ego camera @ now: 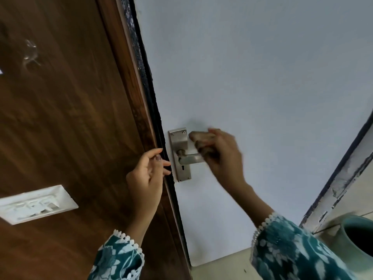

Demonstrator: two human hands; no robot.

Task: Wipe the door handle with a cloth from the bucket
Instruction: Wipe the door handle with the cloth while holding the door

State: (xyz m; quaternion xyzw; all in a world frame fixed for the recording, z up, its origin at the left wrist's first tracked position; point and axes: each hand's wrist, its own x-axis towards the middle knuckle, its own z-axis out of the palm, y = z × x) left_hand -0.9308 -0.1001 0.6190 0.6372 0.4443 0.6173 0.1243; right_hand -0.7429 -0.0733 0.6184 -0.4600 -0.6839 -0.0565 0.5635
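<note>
Wiping seemed well underway in the head view: right hand (220, 156) closed its grip around a brownish cloth (201, 141), blurred, pressed on the outer end of the door handle (191, 158). Left hand (147, 174) hovered just left of the handle, fingers loosely curled, gripping nothing. Lever ran sideways, free end pointing right from its backplate (180, 154). Remaining strokes couldn't be judged.
</note>
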